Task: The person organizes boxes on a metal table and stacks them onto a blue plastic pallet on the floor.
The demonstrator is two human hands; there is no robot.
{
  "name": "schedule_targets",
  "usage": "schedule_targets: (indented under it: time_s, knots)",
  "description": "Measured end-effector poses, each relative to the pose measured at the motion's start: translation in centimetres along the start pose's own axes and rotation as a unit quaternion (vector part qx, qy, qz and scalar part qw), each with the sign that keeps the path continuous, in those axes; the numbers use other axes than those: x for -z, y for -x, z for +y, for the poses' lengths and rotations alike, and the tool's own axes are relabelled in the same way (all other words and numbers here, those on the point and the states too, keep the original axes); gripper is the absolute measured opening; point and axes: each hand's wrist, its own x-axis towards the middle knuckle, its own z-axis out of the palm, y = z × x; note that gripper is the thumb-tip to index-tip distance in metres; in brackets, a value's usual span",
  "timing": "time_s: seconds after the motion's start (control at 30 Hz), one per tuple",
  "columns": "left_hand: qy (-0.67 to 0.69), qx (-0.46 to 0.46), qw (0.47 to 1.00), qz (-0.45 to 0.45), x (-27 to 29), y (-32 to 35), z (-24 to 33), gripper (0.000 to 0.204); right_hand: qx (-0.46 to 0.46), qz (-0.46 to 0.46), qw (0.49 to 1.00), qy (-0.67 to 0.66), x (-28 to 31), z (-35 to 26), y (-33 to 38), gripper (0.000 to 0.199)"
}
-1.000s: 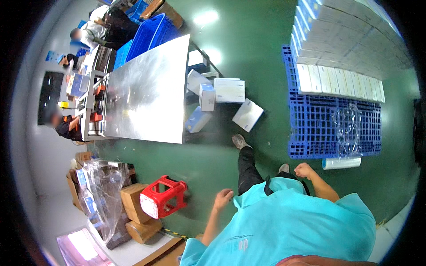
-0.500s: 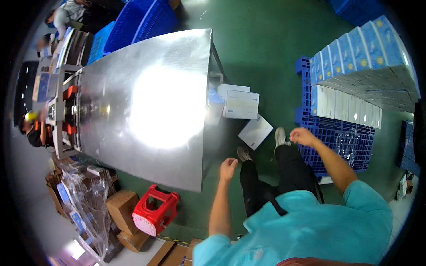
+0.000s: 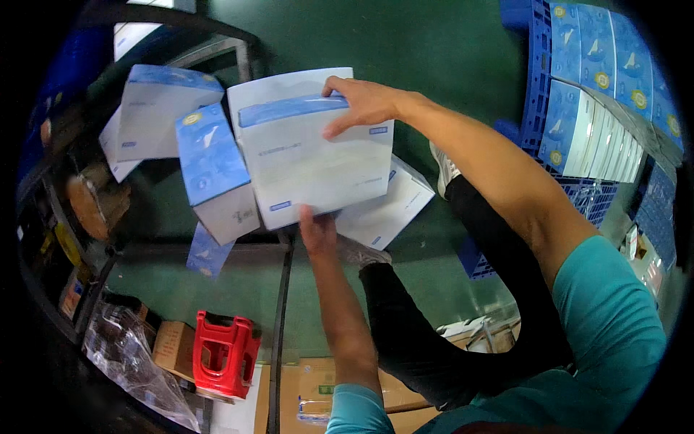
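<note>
Two hands clamp the white-and-blue box (image 3: 311,145) above the green floor (image 3: 434,43), right hand (image 3: 361,101) on top edge, left hand (image 3: 316,230) beneath; best kept level, clear of neighbouring blue-topped box (image 3: 213,170).

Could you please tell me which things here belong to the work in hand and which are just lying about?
In hand:
- flat white box with a blue stripe, gripped by the right hand at its top edge and the left hand at its bottom edge

Lying about:
- blue-topped box beside it
- white box beneath
- red stool
- stacked boxes on the blue pallet
- cardboard carton
</note>
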Motion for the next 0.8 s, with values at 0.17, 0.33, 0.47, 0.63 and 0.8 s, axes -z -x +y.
schedule_targets:
  time_s: [0.17,0.33,0.47,0.63,0.8]
  knots:
    - [0.011,-0.043,0.995,0.094,-6.2,-0.9,0.6,0.069,-0.094,-0.017,0.984,-0.151,-0.6,3.2,5.3,0.093]
    - [-0.132,0.128,0.982,-0.04,-9.7,3.5,1.9,0.067,-0.224,0.043,0.887,-0.402,-5.4,4.1,20.8,0.108]
    - [-0.321,0.285,0.902,0.029,-11.6,7.4,-0.8,0.068,-0.224,0.205,0.785,-0.539,-12.1,1.6,32.6,0.099]
    - [-0.54,0.208,0.811,-0.086,-4.0,5.8,-1.7,0.073,-0.23,0.443,0.659,-0.563,-23.9,1.7,41.5,0.09]
    - [-0.692,0.133,0.7,-0.112,4.7,-3.3,-3.8,0.08,-0.32,0.45,0.675,-0.489,-32.0,9.3,42.7,0.096]
